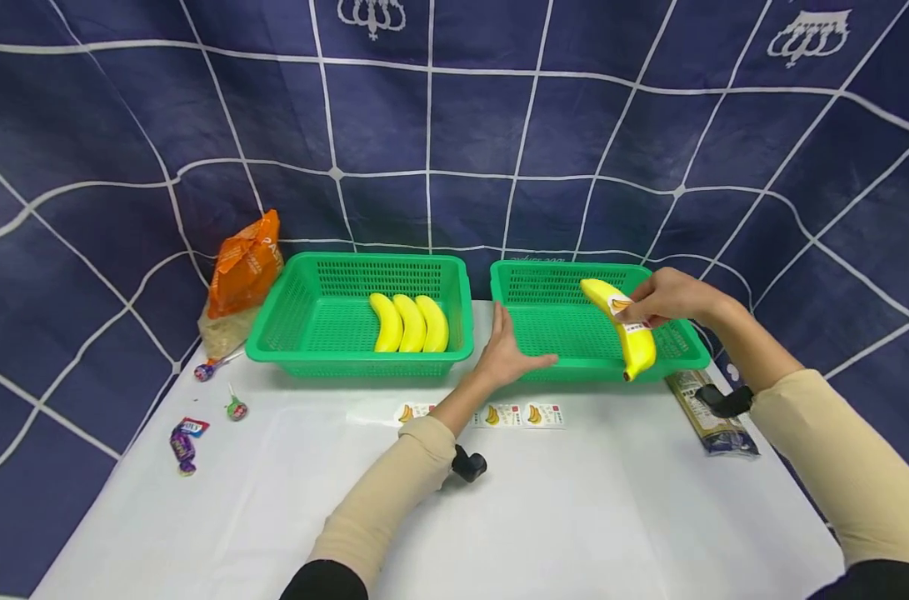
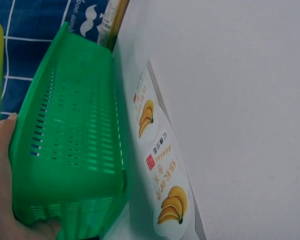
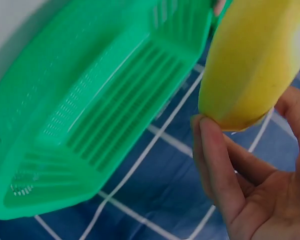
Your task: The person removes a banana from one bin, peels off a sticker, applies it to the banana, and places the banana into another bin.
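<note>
My right hand [image 1: 667, 296] pinches a yellow banana [image 1: 638, 348] with a white label on it, above the right green basket [image 1: 544, 325]. In the right wrist view, thumb and fingers hold the banana [image 3: 255, 65] near one end. My left hand [image 1: 502, 354] lies against the left front corner of that same basket, fingers and thumb spread. The left wrist view shows its fingers along the basket's [image 2: 75, 125] rim. A strip of banana stickers [image 1: 517, 416] lies on the table, partly hidden by the left arm. Three bananas [image 1: 409, 323] rest side by side in the left green basket [image 1: 357, 367].
An orange bag [image 1: 244, 271] leans at the back left. Two lollipops [image 1: 237, 409] and a purple-wrapped sweet [image 1: 182, 450] lie at the left of the white table [image 1: 574, 517]. At the right, a flat packet [image 1: 712, 412] sits beside the basket. A blue checked cloth [image 1: 469, 125] hangs behind.
</note>
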Demonstrator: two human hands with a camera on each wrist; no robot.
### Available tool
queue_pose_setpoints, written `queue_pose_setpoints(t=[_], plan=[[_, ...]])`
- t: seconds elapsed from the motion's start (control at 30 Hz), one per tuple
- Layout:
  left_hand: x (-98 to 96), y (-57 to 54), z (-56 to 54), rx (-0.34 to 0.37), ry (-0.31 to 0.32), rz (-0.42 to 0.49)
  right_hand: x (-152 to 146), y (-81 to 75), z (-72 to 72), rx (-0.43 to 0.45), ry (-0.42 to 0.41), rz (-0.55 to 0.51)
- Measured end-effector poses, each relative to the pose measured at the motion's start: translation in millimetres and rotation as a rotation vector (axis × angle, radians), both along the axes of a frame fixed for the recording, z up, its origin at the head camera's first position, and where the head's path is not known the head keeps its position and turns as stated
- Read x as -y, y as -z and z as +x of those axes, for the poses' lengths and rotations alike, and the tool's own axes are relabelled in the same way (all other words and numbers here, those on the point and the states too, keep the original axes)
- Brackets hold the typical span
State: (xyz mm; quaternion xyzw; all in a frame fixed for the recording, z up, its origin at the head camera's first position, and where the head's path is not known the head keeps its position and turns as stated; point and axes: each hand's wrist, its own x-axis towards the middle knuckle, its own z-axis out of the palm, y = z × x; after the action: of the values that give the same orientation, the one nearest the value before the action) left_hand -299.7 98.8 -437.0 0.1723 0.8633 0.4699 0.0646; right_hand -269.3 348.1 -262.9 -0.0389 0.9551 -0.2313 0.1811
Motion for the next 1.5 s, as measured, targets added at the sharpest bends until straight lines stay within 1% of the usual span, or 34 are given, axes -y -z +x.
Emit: queue_pose_setpoints(t=[0.13,0.23,0.37,0.5,0.77,1.07,1.23,1.4,1.5], plan=[[-3.3,-0.4,5.3,0.010,0.014,0.008,-17.5,3.2,-21.5,-0.004,0.026,0.036],[-6.5,0.3,8.3,0.015,0.020,0.008,-33.2,9.8,-35.4,0.006,0.053,0.025],[-11.0,0.3,12.0,0.015,0.042,0.013,-56.3,19.5,-49.1,0.052,0.086,0.023],[-14.6,-0.2,16.1,0.015,0.056,0.015,-75.2,30.4,-56.6,0.091,0.119,0.025],[-20.1,3.5,21.6,0.004,0.062,-0.011,-96.7,57.7,-57.2,0.135,0.179,0.011],[-20.6,2.3,30.6,0.006,0.055,-0.009,-110.3,78.7,-62.8,0.170,0.220,-0.001],[-20.1,1.9,33.4,0.001,0.058,-0.034,-109.0,86.9,-61.5,0.226,0.253,0.016],[-18.1,-0.7,33.3,-0.013,0.074,-0.020,-108.7,88.3,-58.6,0.231,0.254,0.100],[-17.3,-2.9,33.9,-0.020,0.076,-0.027,-108.6,89.6,-56.1,0.232,0.267,0.101]])
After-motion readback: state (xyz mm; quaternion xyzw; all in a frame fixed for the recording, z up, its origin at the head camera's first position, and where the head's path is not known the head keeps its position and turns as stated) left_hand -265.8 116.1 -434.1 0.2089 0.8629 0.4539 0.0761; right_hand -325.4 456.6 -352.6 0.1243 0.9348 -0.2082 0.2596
